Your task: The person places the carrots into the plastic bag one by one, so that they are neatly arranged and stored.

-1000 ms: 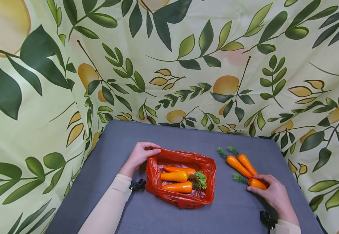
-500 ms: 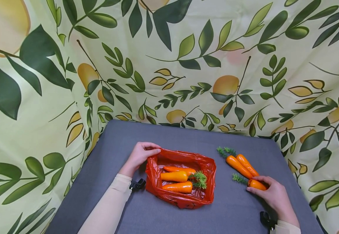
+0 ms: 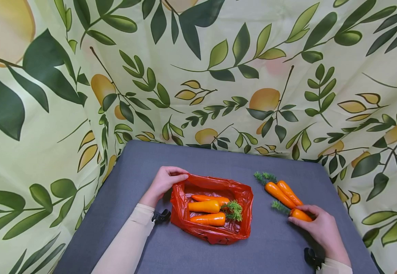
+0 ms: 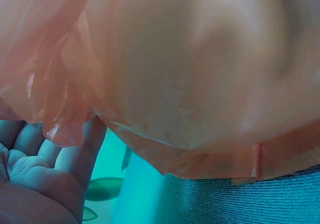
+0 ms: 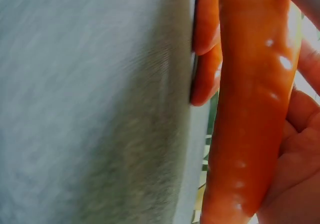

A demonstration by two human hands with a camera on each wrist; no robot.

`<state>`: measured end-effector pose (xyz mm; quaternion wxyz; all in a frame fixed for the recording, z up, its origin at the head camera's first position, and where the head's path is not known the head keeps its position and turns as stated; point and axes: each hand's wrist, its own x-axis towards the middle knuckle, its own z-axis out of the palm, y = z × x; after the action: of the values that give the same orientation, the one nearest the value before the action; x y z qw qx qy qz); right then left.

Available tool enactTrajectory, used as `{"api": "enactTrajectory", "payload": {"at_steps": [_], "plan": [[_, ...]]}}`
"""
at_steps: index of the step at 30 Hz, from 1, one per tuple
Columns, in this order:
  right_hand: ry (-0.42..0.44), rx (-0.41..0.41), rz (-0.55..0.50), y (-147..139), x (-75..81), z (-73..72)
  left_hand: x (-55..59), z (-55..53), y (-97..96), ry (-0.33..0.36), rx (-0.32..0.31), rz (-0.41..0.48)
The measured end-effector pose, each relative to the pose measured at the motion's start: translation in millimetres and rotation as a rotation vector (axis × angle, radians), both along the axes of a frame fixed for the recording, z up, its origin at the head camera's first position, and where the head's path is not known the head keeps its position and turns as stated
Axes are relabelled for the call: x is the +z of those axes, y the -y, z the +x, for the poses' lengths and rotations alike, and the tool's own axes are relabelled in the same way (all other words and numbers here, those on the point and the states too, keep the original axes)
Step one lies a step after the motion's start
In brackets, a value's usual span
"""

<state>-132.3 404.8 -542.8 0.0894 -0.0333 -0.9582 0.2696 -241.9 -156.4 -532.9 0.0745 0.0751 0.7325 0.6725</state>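
In the head view my left hand [image 3: 162,182] pinches the far left corner of the rim of a red plastic bag [image 3: 215,238], whose mouth stands wide. Inside the bag lie three orange carrots, one of them the middle carrot [image 3: 204,206], with green tops toward the right. At the right, my right hand [image 3: 321,226] grips an orange carrot [image 3: 301,215] between thumb and fingers; its leafy top points left. The right wrist view shows this held carrot [image 5: 252,99] up close, along the palm. Thin bag plastic [image 4: 165,94] fills most of the left wrist view.
Two more carrots, a front one [image 3: 278,195] and a back one [image 3: 290,193], lie just beyond my right hand on the grey tabletop [image 3: 184,156]. A leaf-and-fruit patterned cloth [image 3: 232,87] hangs around the table's back and sides.
Over the last second the hands, bag and held carrot stay nearly in place. The green tops of the two loose carrots have drawn closer together.
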Motion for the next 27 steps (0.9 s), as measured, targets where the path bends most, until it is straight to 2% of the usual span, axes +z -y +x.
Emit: {"api": "enactTrajectory", "payload": {"at_steps": [9,18,27], "plan": [[-0.089,-0.002,-0.029,10,14.1,-1.0,-1.1,-0.4,-0.6,0.003,-0.003,0.002],[-0.209,0.052,-0.045,24,30.3,-6.9,-1.2,-1.0,0.4,0.005,-0.008,-0.005],[-0.292,0.097,-0.047,37,48.9,-11.0,1.4,0.1,-0.6,0.006,-0.001,-0.013]]}}
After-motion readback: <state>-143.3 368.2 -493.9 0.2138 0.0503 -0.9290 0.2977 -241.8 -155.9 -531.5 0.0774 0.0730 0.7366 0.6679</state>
